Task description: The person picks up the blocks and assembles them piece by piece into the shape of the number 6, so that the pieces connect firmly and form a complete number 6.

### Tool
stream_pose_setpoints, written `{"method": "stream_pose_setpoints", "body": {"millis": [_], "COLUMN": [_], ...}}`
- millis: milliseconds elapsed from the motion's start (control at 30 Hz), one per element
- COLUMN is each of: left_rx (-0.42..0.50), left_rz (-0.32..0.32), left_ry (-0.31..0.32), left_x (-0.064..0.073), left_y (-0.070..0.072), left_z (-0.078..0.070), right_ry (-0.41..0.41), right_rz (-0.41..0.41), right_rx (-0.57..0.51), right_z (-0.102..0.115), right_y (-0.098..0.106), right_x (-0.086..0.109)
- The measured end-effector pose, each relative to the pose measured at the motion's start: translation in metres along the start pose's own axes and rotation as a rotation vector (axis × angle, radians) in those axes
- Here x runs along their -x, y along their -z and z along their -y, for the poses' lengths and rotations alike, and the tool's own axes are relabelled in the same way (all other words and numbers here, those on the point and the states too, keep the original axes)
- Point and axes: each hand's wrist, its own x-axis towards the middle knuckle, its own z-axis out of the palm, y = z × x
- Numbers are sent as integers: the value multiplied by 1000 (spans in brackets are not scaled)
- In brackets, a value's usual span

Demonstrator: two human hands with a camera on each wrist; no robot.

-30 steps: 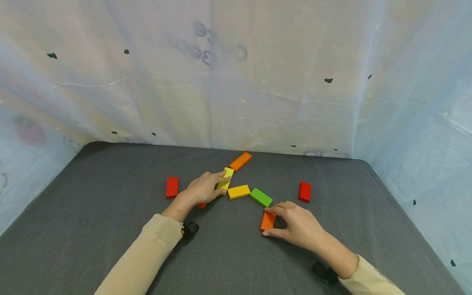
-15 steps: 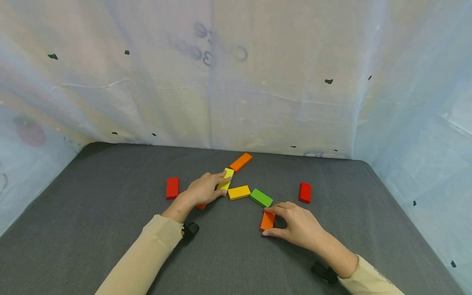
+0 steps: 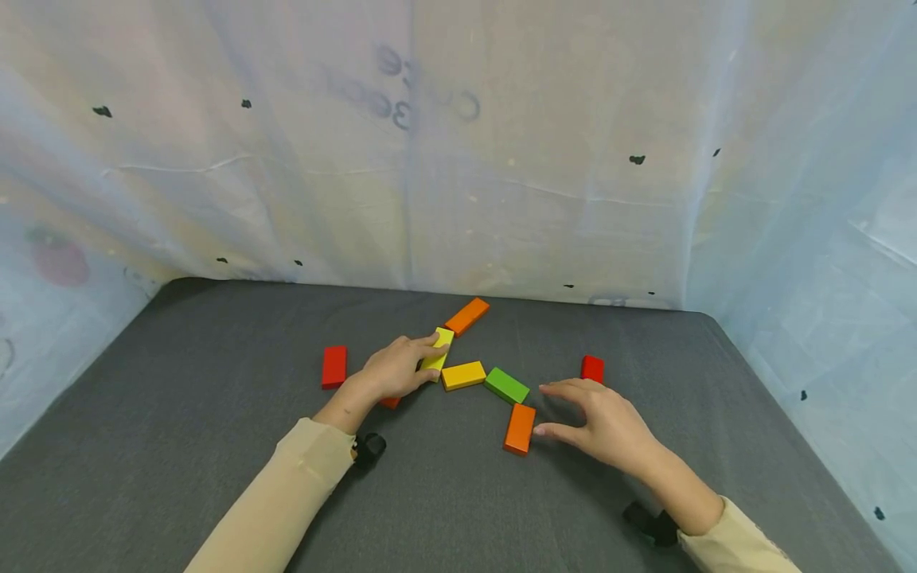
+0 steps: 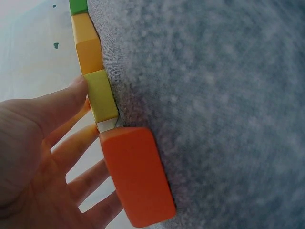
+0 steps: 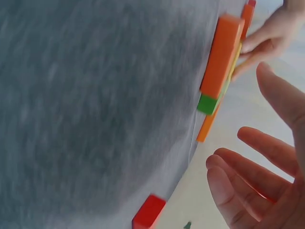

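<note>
The left hand [image 3: 401,366] pinches the pale yellow block [image 3: 445,337] between thumb and fingers. The right hand [image 3: 609,422], fingers apart and free, has an orange block [image 3: 520,430] on the surface [image 3: 444,493] just beside its thumb.

This looks like a makeshift curtained booth: pale, creased, translucent plastic-looking sheeting [image 3: 544,215] hangs along the far side and both flanks of a dark grey, cloth-textured tabletop [image 3: 444,509] with rounded far corners. Small, irregular black marks [image 3: 637,160] dot the sheeting, along with faint grey lettering [image 3: 400,114] and a blurred red strawberry-like print [image 3: 60,259] at left. Whether home or lab surrounds it, the veiled view cannot settle.
</note>
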Motion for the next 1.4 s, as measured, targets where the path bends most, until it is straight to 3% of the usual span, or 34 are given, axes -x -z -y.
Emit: {"method": "stream_pose_setpoints", "body": {"millis": [433, 800, 1400], "left_rx": [11, 14, 4], "left_rz": [5, 8, 4], "left_ry": [7, 13, -3], "left_x": [0, -1, -1], "left_y": [-1, -1, -1], "left_z": [0, 0, 1], "right_ry": [-120, -136, -197], "right_rz": [-24, -31, 52], "right_rx": [-34, 1, 46], "right_z": [-27, -39, -50], "right_y": [9, 6, 9], "right_x": [2, 1, -3]}}
